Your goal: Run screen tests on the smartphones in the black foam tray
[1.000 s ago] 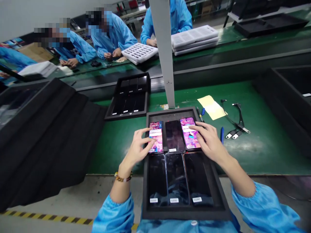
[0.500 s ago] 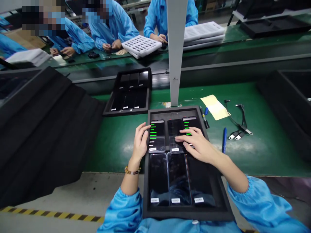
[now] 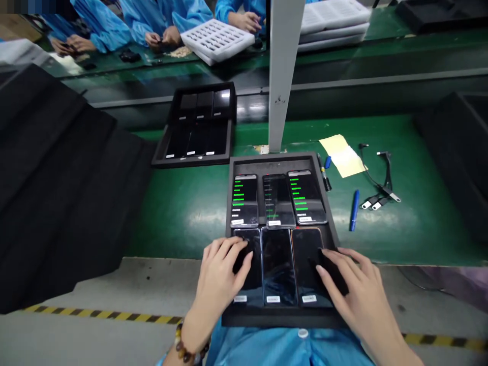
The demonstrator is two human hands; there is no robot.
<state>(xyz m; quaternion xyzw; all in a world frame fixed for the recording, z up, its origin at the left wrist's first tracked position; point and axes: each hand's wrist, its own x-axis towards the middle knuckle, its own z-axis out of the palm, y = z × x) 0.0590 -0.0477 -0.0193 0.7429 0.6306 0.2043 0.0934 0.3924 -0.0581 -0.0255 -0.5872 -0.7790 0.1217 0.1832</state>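
Note:
A black foam tray (image 3: 229, 203) in front of me holds two rows of three phones. The far row's phones (image 3: 244, 200) show green text lines on dark screens. The near row's phones (image 3: 278, 264) are dark. My left hand (image 3: 223, 277) lies on the near-left phone with fingers spread, open. My right hand (image 3: 353, 287) rests over the near-right phone (image 3: 305, 249) and the tray's right rim, fingers stretched out, open. Neither hand grips anything.
A second black tray (image 3: 196, 129) of dark phones lies further back on the green bench. A grey post (image 3: 280, 76) rises behind my tray. A blue pen (image 3: 354, 209), yellow paper (image 3: 342, 155) and cables (image 3: 383, 183) lie right. Black trays (image 3: 57, 178) are stacked left. Co-workers' hands (image 3: 163, 38) work opposite.
Both hands pulled back from the far row to the near row of phones. The far phones switched from colourful lock screens to dark screens with green lines. The camera tilted downward.

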